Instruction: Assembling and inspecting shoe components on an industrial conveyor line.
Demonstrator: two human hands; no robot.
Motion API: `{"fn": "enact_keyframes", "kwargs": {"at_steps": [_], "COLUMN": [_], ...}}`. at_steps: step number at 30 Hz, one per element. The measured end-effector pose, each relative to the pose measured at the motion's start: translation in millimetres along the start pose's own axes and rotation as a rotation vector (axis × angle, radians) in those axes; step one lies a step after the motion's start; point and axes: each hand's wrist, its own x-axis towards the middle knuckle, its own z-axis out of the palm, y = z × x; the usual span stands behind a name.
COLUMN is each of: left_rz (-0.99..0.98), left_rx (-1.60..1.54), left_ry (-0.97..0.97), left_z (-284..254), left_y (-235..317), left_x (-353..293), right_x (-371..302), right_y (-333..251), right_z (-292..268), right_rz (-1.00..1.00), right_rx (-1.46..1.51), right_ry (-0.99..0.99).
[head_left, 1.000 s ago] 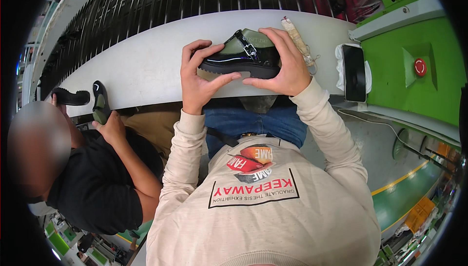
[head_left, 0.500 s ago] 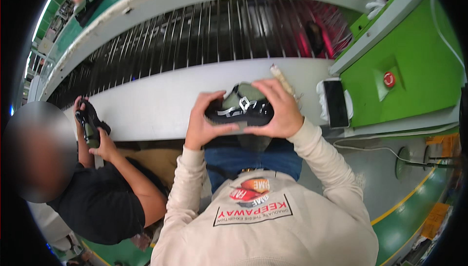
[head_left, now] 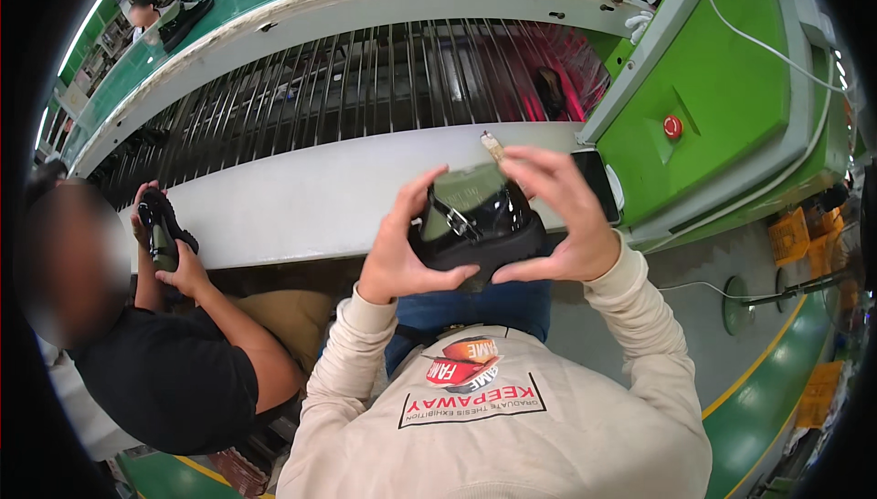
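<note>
My left hand [head_left: 402,241] grips the left side of a shoe [head_left: 475,216] held up in front of my body. The shoe has glossy black and olive green uppers, a strap with a silver buckle, and a thick black sole. Around its right side curves my right hand [head_left: 571,225], thumb at the sole and fingers by the upper. Just beyond the right fingertips, a pale stick-like tool [head_left: 492,144] lies on the white ledge [head_left: 356,196]; its lower end is hidden.
Metal rollers [head_left: 365,79] run beyond the ledge, with pink light at their right end. A dark phone [head_left: 598,186] lies right of my hand, by a green machine housing [head_left: 722,106] with a red button [head_left: 672,126]. At left, a co-worker holds another shoe [head_left: 164,234].
The shoe has turned and tilted in my hands, showing more of its green upper. My right fingers have spread wider. The whole view has shifted, moving the green housing leftward.
</note>
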Motion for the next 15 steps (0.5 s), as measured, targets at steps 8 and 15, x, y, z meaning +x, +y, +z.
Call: {"fn": "enact_keyframes", "kwargs": {"at_steps": [8,15], "left_rz": [0.491,0.397], "left_rx": [0.057,1.266], "left_ry": [0.466,0.933], "left_z": [-89.2,-255.5], "left_y": [90.1,65.9], "left_x": [110.3,257.1], "right_x": [-28.3,-45.4], "right_y": [-30.4,-51.0], "right_z": [-35.3,-25.5], "right_rz": [0.121,0.213], "right_rx": [-0.102,-0.034], "right_ry": [-0.039,-0.077]}}
